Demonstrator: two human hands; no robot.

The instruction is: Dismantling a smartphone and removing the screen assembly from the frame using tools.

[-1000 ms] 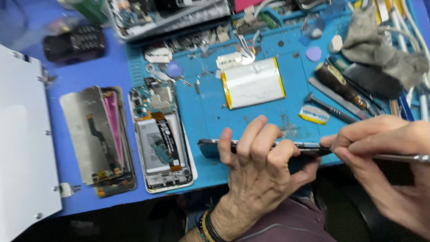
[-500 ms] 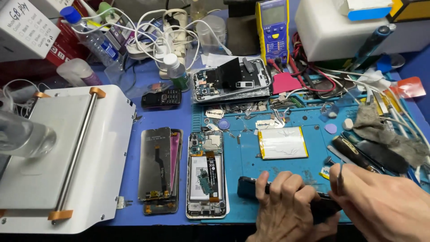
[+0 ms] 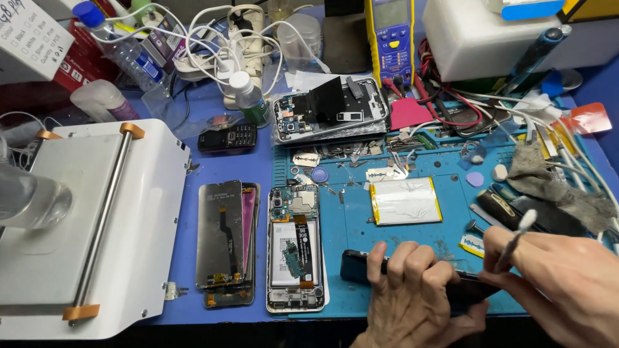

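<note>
1. Dark phone (image 3: 361, 265), lying flat at the near edge of the blue work mat (image 3: 412, 238), is what both of my hands are on. Only its left end and a strip of its top edge show; my fingers cover the rest.
2. My left hand (image 3: 412, 293) lies over the phone with the fingers curled down across its top edge, gripping it and pinning it to the mat.
3. My right hand (image 3: 561, 283) sits at the phone's right end. Its fingers are pinched narrowly around a thin white-tipped tool (image 3: 516, 235), which stands tilted, tip upward, above the knuckles.
4. Just left of the phone lies an opened phone (image 3: 295, 248) with its back off, showing a circuit board and an orange flex cable.
5. Left of that rests a detached screen panel (image 3: 222, 235), face down, stacked on another with a pink edge.
6. Beyond my hands, on the mat, is a flat silver battery (image 3: 406, 201) with yellow borders.
7. A white machine (image 3: 84, 225) with a metal bar fills the left side of the bench.
8. At the back I see a yellow multimeter (image 3: 390, 38), a disassembled phone frame (image 3: 332, 109), a small black keypad phone (image 3: 227, 137) and a tangle of white cables (image 3: 213, 38).
9. A grey cloth (image 3: 548, 183) lies to the right, near my right hand.
</note>
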